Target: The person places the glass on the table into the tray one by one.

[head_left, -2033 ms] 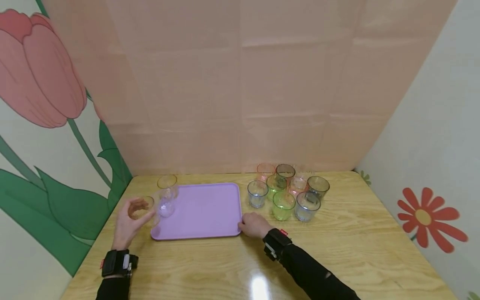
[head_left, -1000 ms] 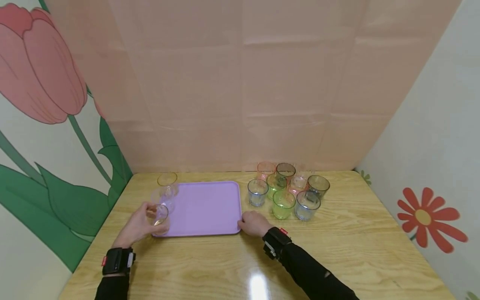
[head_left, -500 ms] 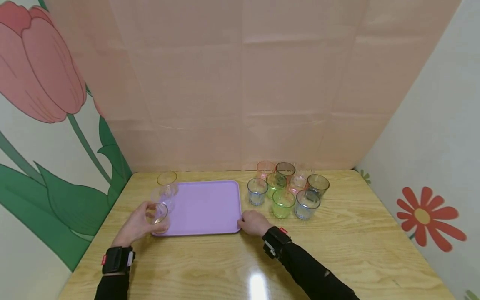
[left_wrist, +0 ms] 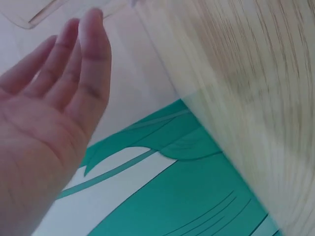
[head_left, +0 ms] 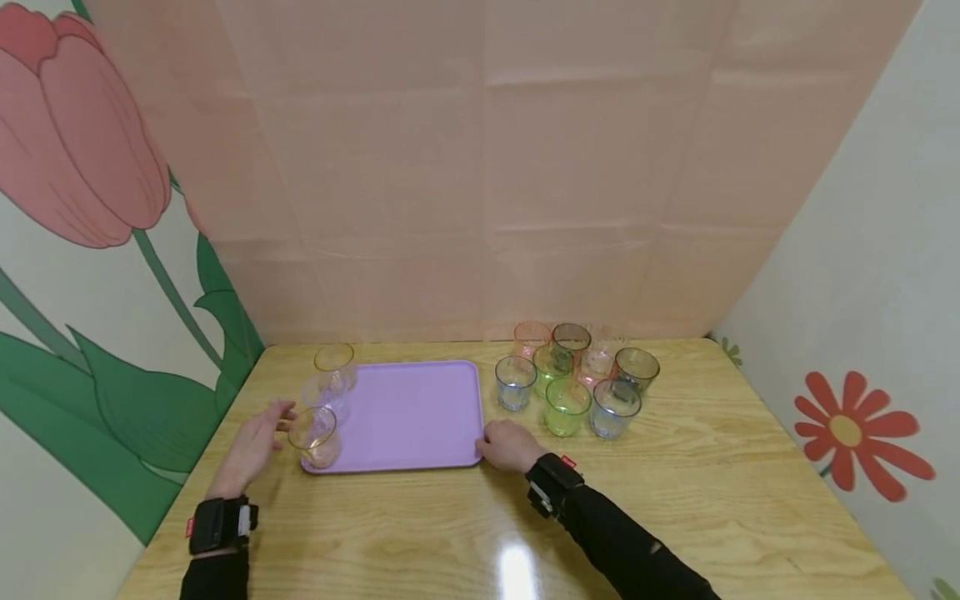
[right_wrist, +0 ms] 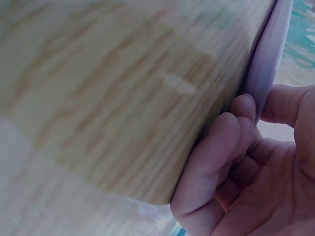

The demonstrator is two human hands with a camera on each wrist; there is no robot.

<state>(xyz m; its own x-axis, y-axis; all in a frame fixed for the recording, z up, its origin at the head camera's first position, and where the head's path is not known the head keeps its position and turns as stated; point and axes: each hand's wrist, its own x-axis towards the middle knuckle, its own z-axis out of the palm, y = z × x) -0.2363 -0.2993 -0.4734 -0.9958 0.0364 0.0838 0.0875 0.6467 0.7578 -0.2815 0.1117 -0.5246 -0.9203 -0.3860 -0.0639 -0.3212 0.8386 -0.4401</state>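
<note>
My left hand (head_left: 251, 446) is just left of an amber-tinted glass (head_left: 321, 446), which stands upright on the front left corner of the purple tray (head_left: 412, 417). In the left wrist view its fingers (left_wrist: 93, 54) are extended and hold nothing. Behind that glass, a clear glass (head_left: 330, 403) stands along the tray's left side, and another amber-rimmed glass (head_left: 335, 360) is at the back left corner. The right hand (head_left: 510, 447) pinches the tray's front right corner; in the right wrist view its thumb and curled fingers (right_wrist: 211, 152) meet at the tray rim (right_wrist: 268, 59).
Right of the tray stands a cluster of glasses, with a blue glass (head_left: 515, 385), a green glass (head_left: 567, 410), a pink glass (head_left: 531, 335) and a dark grey glass (head_left: 637, 368) among them. The wooden table (head_left: 390, 533) meets painted walls on both sides.
The left hand carried the amber-tinted glass rightward onto the tray's front left corner, then let go and drew back left. The right hand has kept its place at the tray corner.
</note>
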